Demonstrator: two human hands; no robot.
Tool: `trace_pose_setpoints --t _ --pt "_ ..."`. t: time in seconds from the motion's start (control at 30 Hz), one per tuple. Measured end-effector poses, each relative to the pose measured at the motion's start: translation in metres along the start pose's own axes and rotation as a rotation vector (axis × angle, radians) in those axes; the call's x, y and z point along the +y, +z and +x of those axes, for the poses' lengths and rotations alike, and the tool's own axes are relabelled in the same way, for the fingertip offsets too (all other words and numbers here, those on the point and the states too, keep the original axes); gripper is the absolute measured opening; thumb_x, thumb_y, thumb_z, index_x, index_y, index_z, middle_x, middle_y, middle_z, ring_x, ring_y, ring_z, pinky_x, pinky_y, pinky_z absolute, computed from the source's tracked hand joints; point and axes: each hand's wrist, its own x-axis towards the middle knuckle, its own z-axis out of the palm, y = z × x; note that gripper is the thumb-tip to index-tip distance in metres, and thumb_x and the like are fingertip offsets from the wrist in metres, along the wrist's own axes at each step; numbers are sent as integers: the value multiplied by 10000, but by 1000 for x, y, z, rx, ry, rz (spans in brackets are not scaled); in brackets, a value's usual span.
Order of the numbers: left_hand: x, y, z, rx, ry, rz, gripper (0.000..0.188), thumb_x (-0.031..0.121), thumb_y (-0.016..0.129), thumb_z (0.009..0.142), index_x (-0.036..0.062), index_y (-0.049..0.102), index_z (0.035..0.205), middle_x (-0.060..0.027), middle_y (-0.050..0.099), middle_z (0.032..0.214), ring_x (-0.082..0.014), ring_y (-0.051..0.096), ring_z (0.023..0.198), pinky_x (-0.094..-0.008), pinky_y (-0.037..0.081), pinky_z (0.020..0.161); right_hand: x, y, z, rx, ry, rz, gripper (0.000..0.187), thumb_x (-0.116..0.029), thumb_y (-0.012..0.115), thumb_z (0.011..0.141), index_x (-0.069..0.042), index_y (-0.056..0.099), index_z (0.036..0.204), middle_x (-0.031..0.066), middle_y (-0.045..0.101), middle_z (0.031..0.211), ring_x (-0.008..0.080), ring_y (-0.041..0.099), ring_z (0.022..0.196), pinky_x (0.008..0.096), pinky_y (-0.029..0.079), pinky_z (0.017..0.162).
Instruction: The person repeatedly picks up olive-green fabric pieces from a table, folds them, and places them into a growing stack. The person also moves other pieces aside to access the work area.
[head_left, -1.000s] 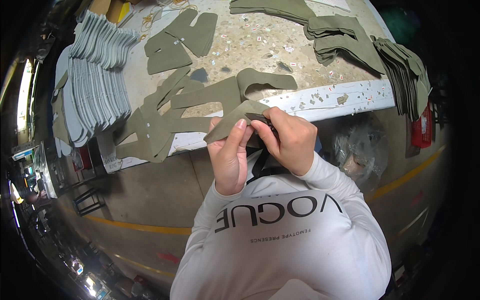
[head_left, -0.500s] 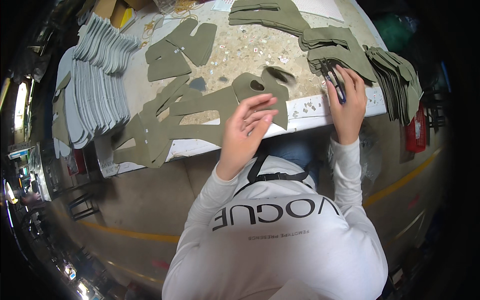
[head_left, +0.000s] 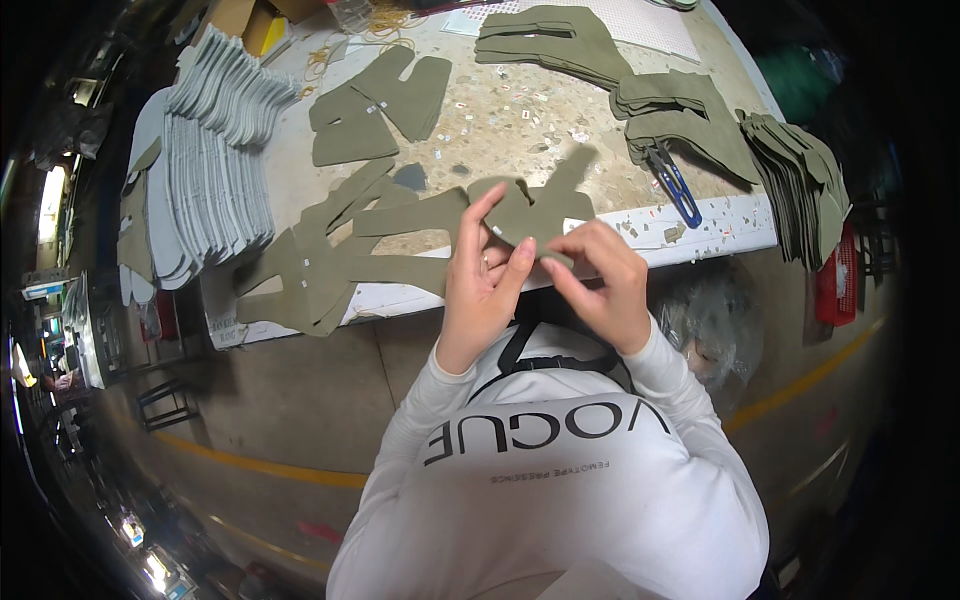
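Observation:
Both hands are at the near table edge with an olive-green cut fabric piece (head_left: 532, 215) between them. My left hand (head_left: 478, 290) holds it, with fingers behind and the thumb in front. My right hand (head_left: 612, 278) pinches its lower right edge between thumb and fingertips. A small white sticker (head_left: 497, 231) shows on the fabric. Blue-handled thread snips (head_left: 677, 188) lie right of my hands, with their tips at a stack of olive pieces (head_left: 690, 115). More olive pieces (head_left: 310, 245) overlap along the table edge to the left.
Tall stacks of pale grey pieces (head_left: 215, 190) stand at the far left. Other olive pieces lie farther back (head_left: 355, 125) and hang over the right edge (head_left: 795, 180). Scraps and small stickers litter the tabletop (head_left: 480, 120). A red basket (head_left: 838, 280) and clear plastic bag (head_left: 710, 330) are below.
My right hand has let go of the snips, leaving them on the table, and moved left to the fabric. The olive piece is now lifted and held in both hands.

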Motion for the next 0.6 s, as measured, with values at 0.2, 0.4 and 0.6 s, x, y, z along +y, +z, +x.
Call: trace_pose_setpoints --t 0.2,0.4,0.6 --pt "19 7 11 -36 72 -128 506 -92 530 920 -17 402 1404 -138 506 1305 -142 571 1126 -263 498 931 -4 13 -24 28 330 546 420 -277 697 880 -28 580 1197 84 613 1026 129 597 829 241 477 655" --pt "22 9 0 -171 -13 -25 675 -143 546 851 -40 302 1472 -126 363 1413 -157 532 1194 -257 488 956 11 18 0 -221 557 1947 838 -629 414 957 -31 216 1509 173 271 1549 281 289 1427 446 223 1179" --pt "-3 -5 15 -171 -91 145 766 -104 595 805 7 270 1490 -102 386 1330 -139 629 1009 -209 555 703 41 5 39 -28 606 1974 810 -599 443 956 -49 221 1508 197 278 1543 318 282 1425 467 253 1164"
